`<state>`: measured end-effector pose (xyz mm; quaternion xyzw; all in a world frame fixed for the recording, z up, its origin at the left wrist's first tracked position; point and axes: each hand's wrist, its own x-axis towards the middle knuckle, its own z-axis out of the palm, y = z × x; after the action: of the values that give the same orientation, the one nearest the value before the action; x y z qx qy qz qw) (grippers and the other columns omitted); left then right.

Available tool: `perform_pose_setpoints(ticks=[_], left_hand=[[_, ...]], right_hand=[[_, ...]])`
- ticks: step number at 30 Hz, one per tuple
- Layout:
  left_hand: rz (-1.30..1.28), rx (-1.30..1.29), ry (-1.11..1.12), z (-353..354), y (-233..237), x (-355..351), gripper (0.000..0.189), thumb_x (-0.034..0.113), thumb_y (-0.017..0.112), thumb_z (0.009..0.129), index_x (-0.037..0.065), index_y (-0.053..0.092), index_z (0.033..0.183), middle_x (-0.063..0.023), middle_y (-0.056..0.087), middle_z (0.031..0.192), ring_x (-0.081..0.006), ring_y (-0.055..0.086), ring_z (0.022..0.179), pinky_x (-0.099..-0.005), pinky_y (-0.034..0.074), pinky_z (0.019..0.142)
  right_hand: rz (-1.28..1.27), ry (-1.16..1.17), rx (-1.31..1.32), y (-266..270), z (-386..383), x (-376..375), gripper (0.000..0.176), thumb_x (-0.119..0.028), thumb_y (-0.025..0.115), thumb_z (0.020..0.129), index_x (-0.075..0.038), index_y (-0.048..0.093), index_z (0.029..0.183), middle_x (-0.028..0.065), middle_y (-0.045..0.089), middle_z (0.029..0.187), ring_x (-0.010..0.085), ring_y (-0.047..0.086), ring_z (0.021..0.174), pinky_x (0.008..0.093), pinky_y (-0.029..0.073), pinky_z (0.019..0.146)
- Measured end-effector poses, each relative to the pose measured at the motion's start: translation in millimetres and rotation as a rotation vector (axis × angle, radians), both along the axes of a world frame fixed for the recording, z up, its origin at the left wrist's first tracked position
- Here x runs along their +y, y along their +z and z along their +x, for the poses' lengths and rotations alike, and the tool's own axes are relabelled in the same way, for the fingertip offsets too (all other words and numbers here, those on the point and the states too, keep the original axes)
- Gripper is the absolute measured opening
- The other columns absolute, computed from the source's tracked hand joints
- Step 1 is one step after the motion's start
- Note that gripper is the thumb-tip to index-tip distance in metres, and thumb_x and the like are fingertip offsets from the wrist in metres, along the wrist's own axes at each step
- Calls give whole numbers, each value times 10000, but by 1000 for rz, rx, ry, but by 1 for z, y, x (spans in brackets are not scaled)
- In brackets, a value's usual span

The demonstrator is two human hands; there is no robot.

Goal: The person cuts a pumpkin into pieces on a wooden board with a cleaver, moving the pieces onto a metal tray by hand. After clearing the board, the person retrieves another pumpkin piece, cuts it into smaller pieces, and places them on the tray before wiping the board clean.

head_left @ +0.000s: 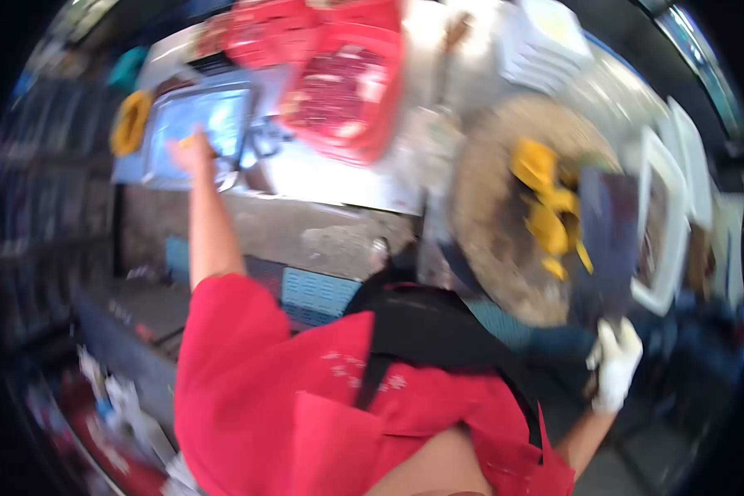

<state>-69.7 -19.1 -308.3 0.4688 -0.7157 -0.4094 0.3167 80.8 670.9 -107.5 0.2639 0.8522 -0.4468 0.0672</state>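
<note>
My left hand (194, 153), bare, reaches over a shiny metal tray (164, 136) at the upper left; its fingers are smeared by motion. My right hand (617, 364), in a white glove, is closed round the handle of a large cleaver (608, 240) at the right. The broad dark blade points up, beside a round wooden chopping block (492, 190). Yellow pieces (547, 227) lie on the block, close to the blade.
Red trays of meat (339, 91) stand at the top centre. Stacked white foam trays (546, 45) are at the upper right, and a white-rimmed container (676, 207) is right of the cleaver. A yellow ring-shaped thing (131, 124) lies at the far left.
</note>
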Motion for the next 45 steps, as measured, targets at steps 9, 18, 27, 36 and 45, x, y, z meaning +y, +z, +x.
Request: perform_pose_setpoints(ticks=[9, 18, 27, 36, 45], left_hand=[[-388, 546, -1266, 11, 91, 365, 350, 5, 732, 724, 13, 642, 1063, -121, 666, 937, -257, 639, 827, -321, 498, 744], [-458, 73, -1452, -55, 43, 453, 411, 170, 780, 717, 36, 594, 1059, -175, 628, 923, -305, 618, 900, -381, 489, 815], [-223, -33, -1199, 46, 49, 426, 275, 123, 758, 755, 29, 656, 993, -106, 615, 821, -168, 622, 788, -319, 500, 686], [87, 112, -1054, 69, 40, 429, 181, 22, 720, 788, -10, 573, 888, -69, 594, 858, -127, 629, 759, -261, 534, 685], [22, 234, -1050, 75, 33, 431, 233, 14, 738, 777, 2, 527, 876, -80, 576, 849, -138, 622, 725, -265, 532, 670]], right_hand=[[-120, -109, 94, -8, 13, -13, 122, -80, 615, 890, -4, 591, 798, 19, 510, 543, 84, 449, 430, 241, 362, 424], [-252, -16, 184, -31, 0, -32, 95, -86, 600, 920, -2, 603, 876, 11, 518, 559, 79, 465, 438, 236, 372, 427], [182, 500, 499, -58, -21, -58, 142, -112, 632, 882, -4, 559, 825, 229, 586, 669, 431, 599, 666, 449, 456, 547], [441, 734, 505, -51, -30, -67, 159, -143, 596, 904, -34, 518, 820, 211, 569, 639, 406, 592, 616, 468, 465, 549], [603, 886, 221, -55, -58, -87, 133, -121, 531, 885, 5, 545, 846, 234, 616, 699, 417, 624, 661, 493, 495, 624]])
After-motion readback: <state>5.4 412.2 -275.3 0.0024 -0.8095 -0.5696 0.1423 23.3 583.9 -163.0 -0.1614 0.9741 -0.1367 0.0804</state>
